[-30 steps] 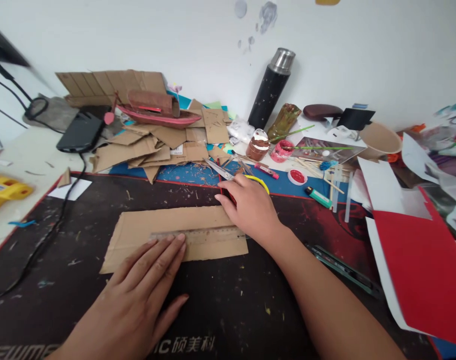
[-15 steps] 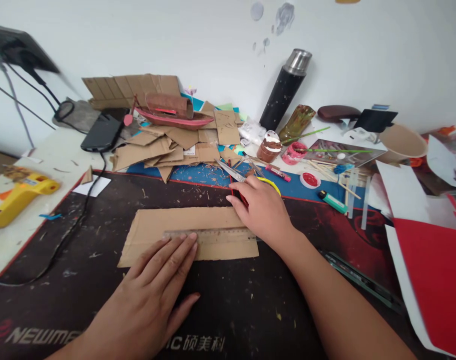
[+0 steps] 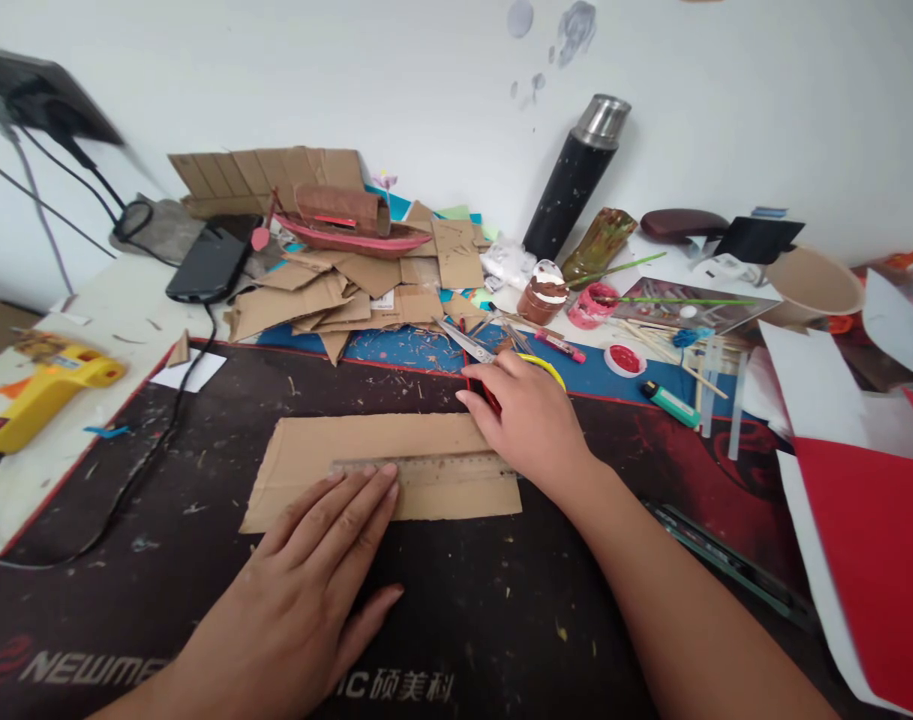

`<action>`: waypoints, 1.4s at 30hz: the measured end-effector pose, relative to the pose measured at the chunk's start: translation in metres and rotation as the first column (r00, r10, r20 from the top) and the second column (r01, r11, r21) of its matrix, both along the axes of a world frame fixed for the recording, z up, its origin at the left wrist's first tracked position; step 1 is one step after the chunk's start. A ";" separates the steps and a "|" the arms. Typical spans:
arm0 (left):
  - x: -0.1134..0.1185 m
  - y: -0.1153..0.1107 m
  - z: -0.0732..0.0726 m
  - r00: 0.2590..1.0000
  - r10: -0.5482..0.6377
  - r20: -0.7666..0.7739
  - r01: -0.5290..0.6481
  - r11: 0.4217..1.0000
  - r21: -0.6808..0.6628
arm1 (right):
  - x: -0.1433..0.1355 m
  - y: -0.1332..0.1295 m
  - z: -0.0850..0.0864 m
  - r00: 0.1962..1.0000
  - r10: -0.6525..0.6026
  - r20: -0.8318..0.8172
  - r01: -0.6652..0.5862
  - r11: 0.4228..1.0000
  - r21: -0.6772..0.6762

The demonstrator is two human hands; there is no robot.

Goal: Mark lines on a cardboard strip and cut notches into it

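My left hand (image 3: pixel 317 560) lies flat, fingers stretched and thumb apart, its fingertips pressing a clear ruler (image 3: pixel 441 466) onto a strip of brown cardboard (image 3: pixel 381 434). The ruler runs lengthwise along the strip. My right hand (image 3: pixel 531 420) is over the ruler's right end, with thumb and forefinger stretched out and a gap between them. Just beyond its fingers are scissors (image 3: pixel 465 342), blades pointing up and left; the hand hides much of their handles. A yellow curved piece (image 3: pixel 544 368) shows behind the knuckles, and something red is partly hidden under the fingers.
Cardboard scraps (image 3: pixel 313 300) and a red model boat (image 3: pixel 351 235) are at the back. Paint pots (image 3: pixel 593 306), a dark flask (image 3: pixel 572 180) and a green lighter (image 3: pixel 671 403) stand or lie right of them. A yellow glue gun (image 3: pixel 43 395) lies left, red paper (image 3: pixel 868 560) right.
The whole view has shifted slightly, so things appear a little further right. Both hands, the ruler and the cardboard keep the same places relative to each other.
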State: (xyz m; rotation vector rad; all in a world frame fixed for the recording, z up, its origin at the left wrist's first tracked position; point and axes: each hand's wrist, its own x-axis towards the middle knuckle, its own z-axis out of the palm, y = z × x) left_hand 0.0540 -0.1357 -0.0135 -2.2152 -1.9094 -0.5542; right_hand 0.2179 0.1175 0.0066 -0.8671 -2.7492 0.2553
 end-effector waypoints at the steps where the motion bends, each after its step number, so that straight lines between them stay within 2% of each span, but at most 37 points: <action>1: 0.000 0.000 0.000 1.000 0.000 -0.005 0.000 1.000 -0.001 | 0.000 0.000 0.000 1.000 0.000 0.003 0.000 1.000 -0.001; 17: -0.002 -0.001 -0.001 1.000 0.004 0.005 -0.004 1.000 -0.001 | 0.000 0.000 -0.001 1.000 0.000 -0.011 0.000 1.000 0.009; 23: -0.011 -0.003 -0.001 0.995 -0.069 -0.070 0.068 0.998 -0.015 | 0.000 -0.001 0.000 1.000 0.000 -0.014 0.000 1.000 -0.005; 35: -0.014 -0.003 -0.006 0.994 -0.080 -0.071 0.080 0.997 -0.002 | -0.003 -0.003 0.007 1.000 -0.018 0.024 0.019 0.998 -0.057; 42: -0.014 -0.003 -0.010 0.996 -0.068 -0.063 0.069 0.998 0.002 | -0.002 -0.003 0.005 1.000 -0.012 0.003 0.012 0.999 -0.039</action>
